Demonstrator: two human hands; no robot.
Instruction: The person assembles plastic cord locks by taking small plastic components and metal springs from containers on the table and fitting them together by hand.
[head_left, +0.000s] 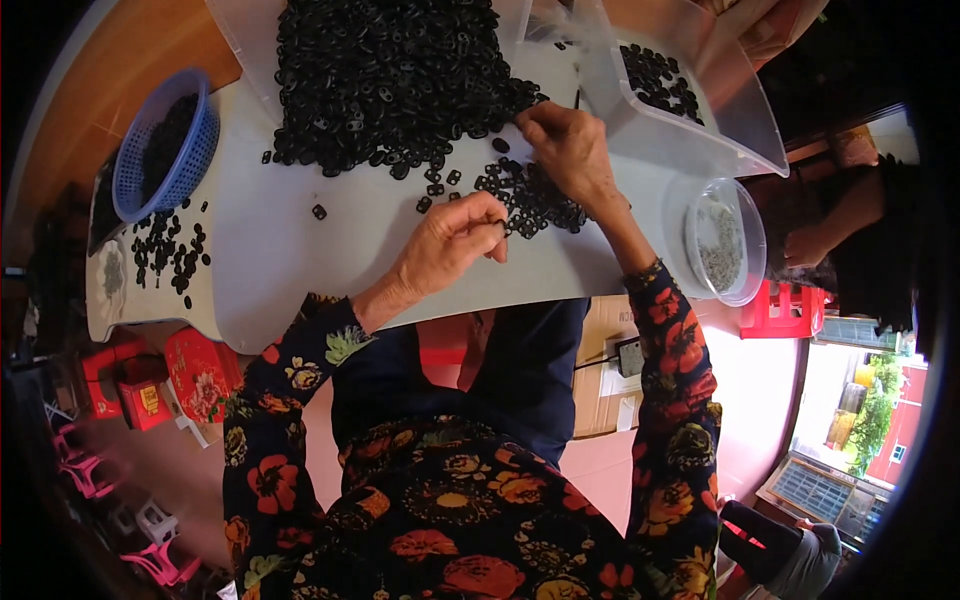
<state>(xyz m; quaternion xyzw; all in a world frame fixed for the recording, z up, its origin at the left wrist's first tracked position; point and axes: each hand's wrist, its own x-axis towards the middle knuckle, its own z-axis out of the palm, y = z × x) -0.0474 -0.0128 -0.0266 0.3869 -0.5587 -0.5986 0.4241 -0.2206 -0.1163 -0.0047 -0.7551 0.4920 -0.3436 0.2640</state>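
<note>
My left hand is closed in a pinch above the near part of the table, a small black piece just showing at its fingertips. Farther off to the right, my right hand reaches down to the edge of a big heap of black oval pieces. Its fingers are bent together, and what lies between them is hidden. Between and below my hands spreads a smaller pile of black pieces with paired holes. A solid black oval lies beside the right hand's fingers.
A blue basket with dark pieces stands at left, loose black ovals near it. At right are a clear plastic bin and a round clear tub of small greyish bits. Another person's hand appears beyond the tub.
</note>
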